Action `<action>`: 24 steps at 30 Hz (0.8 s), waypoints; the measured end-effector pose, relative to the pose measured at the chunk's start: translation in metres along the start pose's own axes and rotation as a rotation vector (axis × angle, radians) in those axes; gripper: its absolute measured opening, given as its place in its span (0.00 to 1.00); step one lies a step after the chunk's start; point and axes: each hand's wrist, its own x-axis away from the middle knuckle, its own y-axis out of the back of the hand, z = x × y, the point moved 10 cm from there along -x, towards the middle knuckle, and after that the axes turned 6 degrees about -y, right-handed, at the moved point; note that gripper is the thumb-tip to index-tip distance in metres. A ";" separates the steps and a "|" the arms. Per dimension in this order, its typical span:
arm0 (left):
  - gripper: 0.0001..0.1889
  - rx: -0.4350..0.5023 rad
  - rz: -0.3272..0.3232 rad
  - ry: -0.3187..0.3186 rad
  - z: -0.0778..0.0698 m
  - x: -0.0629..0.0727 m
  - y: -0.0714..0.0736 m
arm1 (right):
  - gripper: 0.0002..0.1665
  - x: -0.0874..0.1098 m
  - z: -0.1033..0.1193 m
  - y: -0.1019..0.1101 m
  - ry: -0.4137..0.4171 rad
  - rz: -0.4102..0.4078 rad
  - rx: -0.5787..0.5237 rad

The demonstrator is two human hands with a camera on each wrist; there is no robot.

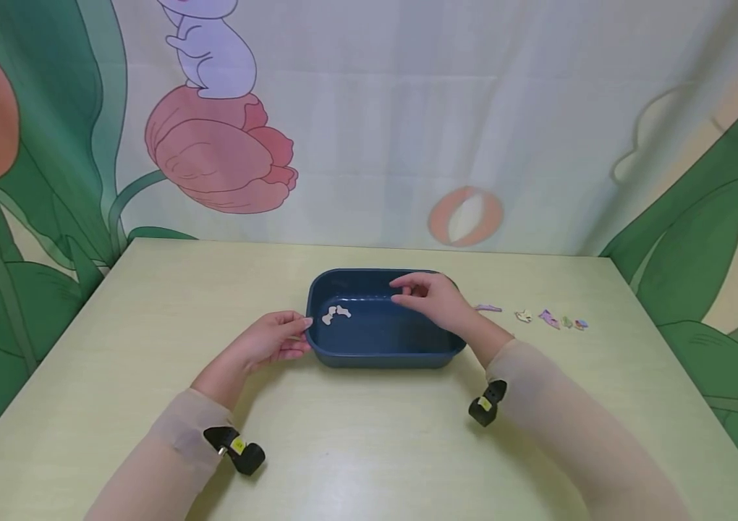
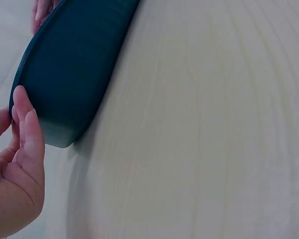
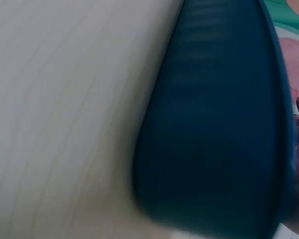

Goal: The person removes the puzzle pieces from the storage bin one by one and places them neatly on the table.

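Fingers of the left hand (image 1: 271,339) pinch the rim of the dark-blue rectangular tub (image 1: 382,360) on the pale wood-grained table (image 1: 349,441), the right hand (image 1: 437,299) hangs above, parted, apparently empty, and I judge a left tug could slide the small flat white pieces (image 1: 344,311) inside.

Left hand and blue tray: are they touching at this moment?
Touching. The left wrist view shows it plainly: the left hand pinches the edge of the blue tray, with fingers against the outside.
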 end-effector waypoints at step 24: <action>0.18 -0.017 0.004 0.006 -0.001 -0.001 -0.001 | 0.24 -0.040 -0.019 -0.097 0.010 0.328 0.402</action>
